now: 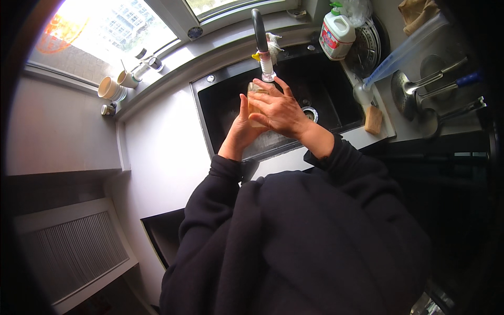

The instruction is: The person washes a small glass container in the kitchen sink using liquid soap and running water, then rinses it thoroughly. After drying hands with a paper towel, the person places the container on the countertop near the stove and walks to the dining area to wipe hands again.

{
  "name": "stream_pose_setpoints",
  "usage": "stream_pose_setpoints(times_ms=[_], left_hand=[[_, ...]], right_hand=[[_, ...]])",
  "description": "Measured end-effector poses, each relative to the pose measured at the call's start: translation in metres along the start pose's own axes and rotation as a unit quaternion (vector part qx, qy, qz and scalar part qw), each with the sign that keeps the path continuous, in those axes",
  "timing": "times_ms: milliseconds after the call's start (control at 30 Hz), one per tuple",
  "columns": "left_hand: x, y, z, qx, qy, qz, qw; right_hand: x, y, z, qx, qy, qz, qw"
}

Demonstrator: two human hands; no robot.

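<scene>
Both of my hands are around a see-through, yellowish-tinted cup or jar (254,105), held above the black sink (220,114). My left hand (245,129) grips it from the near left side, thumb pointing up along it. Across its right side lies my right hand (282,112), with fingers spread over the wall and towards the top. These fingers cover much of the vessel, so what is inside cannot be made out. Just beyond the fingertips hangs the white nozzle of the black faucet (258,29). Whether water runs is not clear. The drain (310,114) shows right of my right hand.
Behind the sink's right corner stands a white detergent jug (337,35) with a green cap. A tan block (373,120), sponge or soap, sits on the right rim, near a slotted skimmer (403,92) and a ladle (429,121). Cups (111,89) line the windowsill at left.
</scene>
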State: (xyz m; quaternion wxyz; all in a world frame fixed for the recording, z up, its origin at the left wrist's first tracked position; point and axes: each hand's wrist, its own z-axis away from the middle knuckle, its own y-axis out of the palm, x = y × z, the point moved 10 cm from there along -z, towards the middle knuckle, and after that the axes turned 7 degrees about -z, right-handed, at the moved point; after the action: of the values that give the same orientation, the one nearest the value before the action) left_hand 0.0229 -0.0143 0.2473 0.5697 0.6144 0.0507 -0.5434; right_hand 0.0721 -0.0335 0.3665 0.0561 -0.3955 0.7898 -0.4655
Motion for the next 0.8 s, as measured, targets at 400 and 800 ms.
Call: stream_pose_setpoints(times_ms=[400,800], left_hand=[[-0.011,0.01,0.002,0.026,0.069,0.011,0.997],[-0.016,0.008,0.0,0.013,0.08,0.026,0.996]], right_hand=[[0.005,-0.003,0.003,-0.003,0.01,0.054,0.999],[0.006,0.001,0.003,0.009,0.063,0.01,0.998]])
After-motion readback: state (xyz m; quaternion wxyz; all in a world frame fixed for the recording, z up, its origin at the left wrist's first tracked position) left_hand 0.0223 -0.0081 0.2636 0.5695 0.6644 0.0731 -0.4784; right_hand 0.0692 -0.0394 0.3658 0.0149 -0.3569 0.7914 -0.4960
